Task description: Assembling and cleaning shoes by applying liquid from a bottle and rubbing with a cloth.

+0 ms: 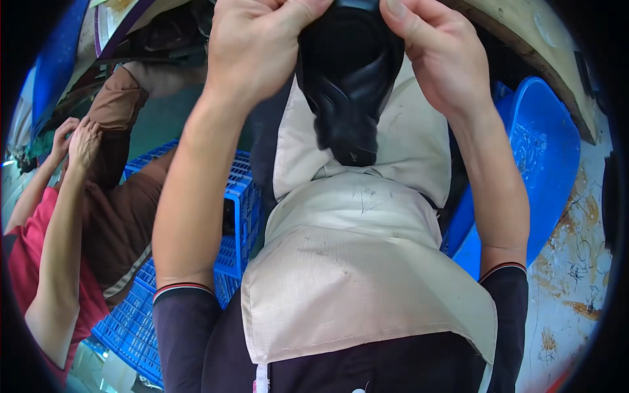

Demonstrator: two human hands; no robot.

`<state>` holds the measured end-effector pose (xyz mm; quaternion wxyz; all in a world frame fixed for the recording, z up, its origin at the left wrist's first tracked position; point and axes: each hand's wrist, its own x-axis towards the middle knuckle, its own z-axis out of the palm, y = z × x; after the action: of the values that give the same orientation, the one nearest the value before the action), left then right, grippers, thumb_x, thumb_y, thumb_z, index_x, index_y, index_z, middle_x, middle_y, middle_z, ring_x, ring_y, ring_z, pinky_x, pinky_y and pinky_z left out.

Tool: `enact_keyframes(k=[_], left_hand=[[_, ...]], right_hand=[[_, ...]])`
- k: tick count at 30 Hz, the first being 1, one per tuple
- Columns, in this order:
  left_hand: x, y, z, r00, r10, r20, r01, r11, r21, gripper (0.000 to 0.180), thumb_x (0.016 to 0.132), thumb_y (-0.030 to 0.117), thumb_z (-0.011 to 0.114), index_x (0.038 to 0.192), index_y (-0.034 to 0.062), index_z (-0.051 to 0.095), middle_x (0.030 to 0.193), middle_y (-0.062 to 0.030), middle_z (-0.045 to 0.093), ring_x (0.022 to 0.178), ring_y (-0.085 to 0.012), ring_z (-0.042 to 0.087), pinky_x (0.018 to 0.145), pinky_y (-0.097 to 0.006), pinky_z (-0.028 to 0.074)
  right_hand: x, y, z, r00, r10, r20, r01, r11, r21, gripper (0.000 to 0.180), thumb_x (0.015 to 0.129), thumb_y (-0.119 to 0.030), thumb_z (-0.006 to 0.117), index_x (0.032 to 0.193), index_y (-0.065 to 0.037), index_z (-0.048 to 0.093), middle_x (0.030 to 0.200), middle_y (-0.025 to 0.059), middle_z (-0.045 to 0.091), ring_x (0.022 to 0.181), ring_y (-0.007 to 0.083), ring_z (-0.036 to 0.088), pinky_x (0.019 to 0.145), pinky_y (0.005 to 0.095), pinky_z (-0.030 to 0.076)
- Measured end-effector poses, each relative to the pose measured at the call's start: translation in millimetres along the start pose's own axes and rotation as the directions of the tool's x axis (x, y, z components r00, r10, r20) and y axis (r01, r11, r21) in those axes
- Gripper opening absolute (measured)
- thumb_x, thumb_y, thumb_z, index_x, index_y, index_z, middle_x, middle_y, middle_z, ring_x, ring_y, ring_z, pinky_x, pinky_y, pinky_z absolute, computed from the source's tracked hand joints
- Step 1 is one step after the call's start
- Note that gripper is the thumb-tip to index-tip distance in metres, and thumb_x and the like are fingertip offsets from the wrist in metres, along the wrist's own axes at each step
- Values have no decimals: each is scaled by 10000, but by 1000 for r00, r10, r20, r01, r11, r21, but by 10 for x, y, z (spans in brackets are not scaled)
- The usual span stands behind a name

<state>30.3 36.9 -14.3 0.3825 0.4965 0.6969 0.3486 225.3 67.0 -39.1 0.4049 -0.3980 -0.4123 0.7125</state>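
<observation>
A black, glossy leather-like piece, which looks like a shoe upper (347,72), hangs over my lap with its narrow creased end downward. Its top runs out of the upper edge of the picture. My left hand (259,49) pinches its left edge, thumb pressed on the near face. On the opposite edge, the thumb and fingers of my right hand (445,52) are closed in the same way. Below the piece, a beige apron (367,281) covers my lap and belly.
At the left a co-worker in a red top (49,249) sits close by, hands together over one knee. Blue plastic crates (141,314) stand between us. To my right are a blue plastic tub (540,150) and a stained pale wall (570,288). A worn table edge (531,46) curves across the upper right.
</observation>
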Motion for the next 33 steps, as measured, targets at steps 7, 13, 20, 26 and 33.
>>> enact_keyframes(k=[7, 13, 20, 26, 33], left_hand=[[283, -281, 213, 975, -8, 223, 163, 710, -685, 232, 1011, 126, 638, 879, -26, 755, 859, -33, 730, 747, -94, 605, 696, -205, 470], [300, -386, 315, 950, -147, 275, 309, 571, -761, 247, 994, 181, 653, 932, -38, 749, 881, -78, 746, 733, -127, 646, 674, -236, 502], [242, -159, 407, 928, -145, 344, 331, 745, -579, 322, 1026, 263, 632, 1001, -39, 740, 938, -81, 745, 818, -126, 672, 750, -226, 528], [158, -161, 459, 936, 10, 351, 200, 806, -557, 536, 1073, 445, 515, 1070, -54, 712, 990, -132, 755, 814, -189, 721, 733, -259, 565], [98, -124, 579, 943, -119, 312, 303, 697, -650, 538, 1063, 475, 537, 1049, -31, 717, 1013, -125, 752, 842, -168, 714, 765, -259, 560]], right_hand=[[217, 58, -14, 987, 161, 3, -157, 954, 254, 169, 941, -91, 741, 1030, 52, 754, 907, 74, 734, 779, 116, 628, 767, 183, 484], [298, 250, -192, 998, 27, -62, -35, 990, -137, 214, 970, -201, 728, 945, 11, 748, 815, 20, 671, 728, 95, 566, 702, 195, 440], [383, 204, -360, 994, -70, -87, 24, 895, -446, 550, 936, -462, 742, 637, -8, 661, 552, -20, 508, 489, 85, 407, 461, 253, 362], [402, -19, -390, 997, -78, 20, 77, 841, -536, 641, 992, -471, 669, 539, -32, 549, 534, -68, 384, 526, 67, 338, 483, 249, 329], [544, 423, -376, 979, -203, 11, 195, 922, -335, 609, 996, -401, 674, 538, -27, 531, 523, -72, 384, 508, 69, 323, 461, 264, 314]])
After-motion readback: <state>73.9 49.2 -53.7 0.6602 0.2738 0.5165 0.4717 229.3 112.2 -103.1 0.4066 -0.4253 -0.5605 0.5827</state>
